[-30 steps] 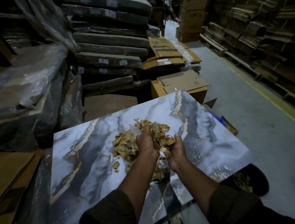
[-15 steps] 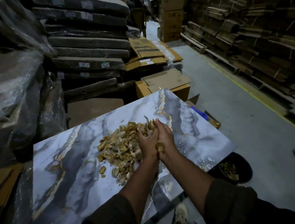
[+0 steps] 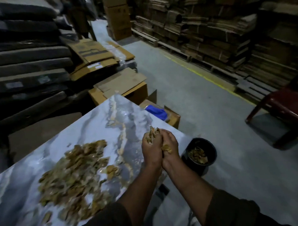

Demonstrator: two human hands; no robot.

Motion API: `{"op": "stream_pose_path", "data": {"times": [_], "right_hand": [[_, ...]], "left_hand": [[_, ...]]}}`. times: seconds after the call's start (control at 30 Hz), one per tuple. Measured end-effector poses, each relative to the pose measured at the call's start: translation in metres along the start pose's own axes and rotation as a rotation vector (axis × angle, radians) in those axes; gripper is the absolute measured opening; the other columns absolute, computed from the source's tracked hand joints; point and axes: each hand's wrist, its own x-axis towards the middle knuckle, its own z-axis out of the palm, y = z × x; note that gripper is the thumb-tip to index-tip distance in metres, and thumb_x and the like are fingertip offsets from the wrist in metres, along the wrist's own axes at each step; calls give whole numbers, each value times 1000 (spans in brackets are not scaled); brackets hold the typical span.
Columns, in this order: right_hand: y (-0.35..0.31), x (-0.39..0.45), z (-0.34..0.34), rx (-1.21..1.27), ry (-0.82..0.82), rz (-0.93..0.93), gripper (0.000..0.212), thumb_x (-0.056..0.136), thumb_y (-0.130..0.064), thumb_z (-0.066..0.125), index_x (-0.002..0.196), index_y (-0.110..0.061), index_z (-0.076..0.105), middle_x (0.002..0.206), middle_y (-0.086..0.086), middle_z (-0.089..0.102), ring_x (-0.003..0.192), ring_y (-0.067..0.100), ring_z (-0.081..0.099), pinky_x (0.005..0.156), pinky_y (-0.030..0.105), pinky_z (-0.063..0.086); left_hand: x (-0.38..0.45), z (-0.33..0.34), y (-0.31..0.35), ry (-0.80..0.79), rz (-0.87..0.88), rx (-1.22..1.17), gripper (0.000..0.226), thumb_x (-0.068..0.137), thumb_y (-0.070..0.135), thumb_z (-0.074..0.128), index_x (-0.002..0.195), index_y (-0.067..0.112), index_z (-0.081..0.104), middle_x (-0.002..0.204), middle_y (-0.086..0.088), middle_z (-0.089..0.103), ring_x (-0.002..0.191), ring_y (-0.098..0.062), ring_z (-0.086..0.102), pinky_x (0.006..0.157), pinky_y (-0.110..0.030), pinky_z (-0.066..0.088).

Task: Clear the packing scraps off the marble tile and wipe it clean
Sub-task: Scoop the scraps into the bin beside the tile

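Item: handful of packing scraps (image 3: 151, 135), held between two hands pressed together. The left hand (image 3: 150, 149) and right hand (image 3: 170, 146) were cupped palm to palm, fingers curled round the handful, so the grip of each was closed on scraps. Tan flakes stuck out above the fingers and one wedge showed low between the thumbs. The joined hands were above the right corner of the marble tile (image 3: 111, 118), near its edge, with the black bucket (image 3: 212, 148) on the floor just to their right and lower.

Item: main pile of scraps (image 3: 70, 177), loose on the tile, well to the left of the hands and nearer the person. Pieces were small, flat, irregular, tan to yellow-brown, like torn cardboard or wood chips; the pile was motion-blurred, so single pieces could not be told apart. A small clump (image 3: 112, 170) lay apart between the pile and the left forearm, and a few strays lay at the pile's near edge.

Item: marble tile, large, glossy, pale grey-blue with dark grey veins and gold-toned streaks, set at a slant to the view.

Item: bucket, round, dark, open-topped, holding similar scraps in its bottom.

Surroundings: a blue cloth (image 3: 156, 110) in an open carton beyond the tile's far corner; flattened cardboard (image 3: 92, 52); a red chair (image 3: 284, 105) at right.
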Motion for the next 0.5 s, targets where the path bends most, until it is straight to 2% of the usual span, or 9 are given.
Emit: {"op": "stream_pose_path", "data": {"times": [0.13, 0.2, 0.27, 0.3, 0.37, 0.4, 0.5], "right_hand": [[-25, 56, -72, 147, 195, 3, 10, 104, -13, 48, 108, -10, 57, 101, 14, 60, 95, 26, 61, 82, 31, 50], [-38, 91, -115, 165, 230, 50, 14, 105, -10, 47, 113, -6, 57, 101, 14, 60, 94, 23, 62, 74, 22, 52], [-45, 125, -159, 134, 282, 69, 18, 103, -11, 51, 116, -3, 61, 100, 11, 67, 83, 14, 70, 62, 17, 53], [-47, 142, -180, 140, 308, 83, 20, 102, -14, 54, 117, -4, 64, 101, 11, 70, 82, 14, 72, 65, 20, 56], [-46, 181, -221, 162, 369, 148, 23, 100, -20, 59, 118, -9, 67, 108, 14, 73, 96, 25, 73, 85, 38, 60], [-41, 202, -241, 171, 398, 181, 24, 100, -22, 60, 119, -10, 68, 112, 15, 73, 102, 30, 71, 94, 45, 57], [-12, 266, -302, 180, 469, 299, 29, 100, -28, 58, 123, -13, 68, 120, 15, 71, 111, 33, 67, 104, 49, 51]], "left_hand": [[7, 91, -25, -119, -31, 46, 22, 82, 26, 64, 94, 8, 67, 85, -5, 73, 79, -18, 70, 78, -40, 58], [15, 140, -45, -143, -63, 82, 16, 85, 19, 65, 95, 8, 69, 87, -8, 74, 81, -20, 72, 77, -39, 59], [27, 188, -68, -153, -107, 130, 8, 88, 12, 65, 93, 7, 70, 88, -13, 74, 83, -25, 73, 77, -42, 59], [34, 212, -83, -165, -132, 153, 7, 88, 11, 66, 91, 7, 70, 87, -15, 74, 83, -26, 73, 77, -43, 59], [50, 256, -118, -200, -216, 190, 9, 89, 13, 67, 94, 7, 70, 89, -15, 74, 87, -30, 73, 80, -45, 59], [58, 277, -139, -205, -268, 208, 12, 89, 16, 68, 98, 8, 70, 94, -13, 74, 91, -30, 72, 82, -45, 59], [85, 328, -212, -159, -408, 253, 30, 89, 22, 71, 117, 11, 66, 109, -9, 72, 101, -28, 71, 90, -44, 59]]}}
